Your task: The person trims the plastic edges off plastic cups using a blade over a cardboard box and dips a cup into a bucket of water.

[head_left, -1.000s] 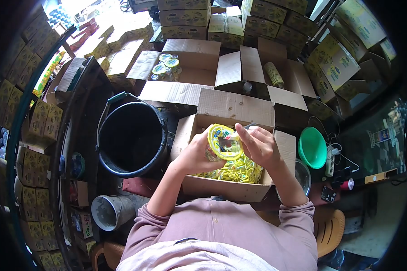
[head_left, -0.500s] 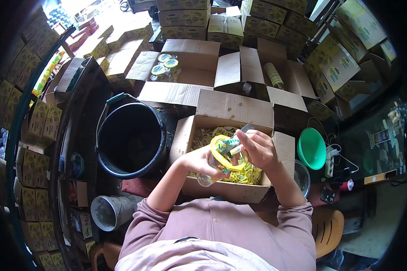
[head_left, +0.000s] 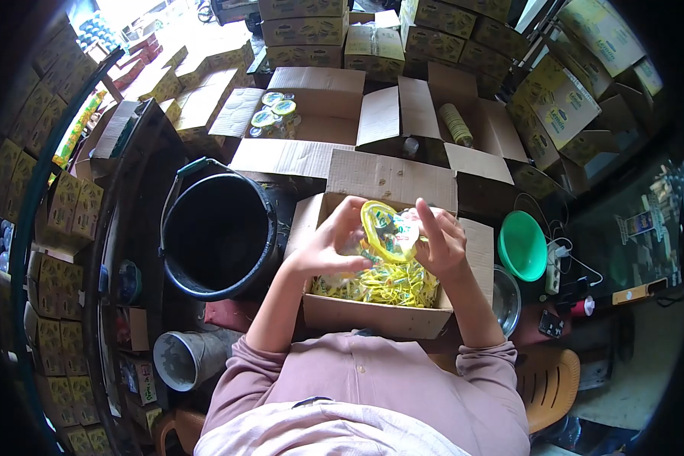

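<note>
A clear plastic jar point(head_left: 380, 237) with a yellow rim is held tilted between my hands, above an open cardboard box point(head_left: 380, 313). My left hand point(head_left: 333, 242) is curved around the jar's side, its thumb below and fingers above. At the rim on the other side is my right hand point(head_left: 442, 242), index finger raised and the other fingers bent against the jar. A whitish label or film shows at the mouth; whether it is loose I cannot tell. Many small yellow-wrapped pieces point(head_left: 391, 287) lie inside the box beneath.
A black bucket point(head_left: 260, 262) stands left, a green bowl point(head_left: 521, 245) right. Behind is an open carton point(head_left: 319, 106) holding several lidded jars point(head_left: 272, 114). Another carton point(head_left: 494, 125) holds a stack of yellow lids point(head_left: 456, 124). A phone point(head_left: 551, 324) lies at right.
The jar has been turned and lifted slightly, so its rim faces more to the right. My left hand has moved up around it. My right index finger now points up, and the dark item there no longer shows.
</note>
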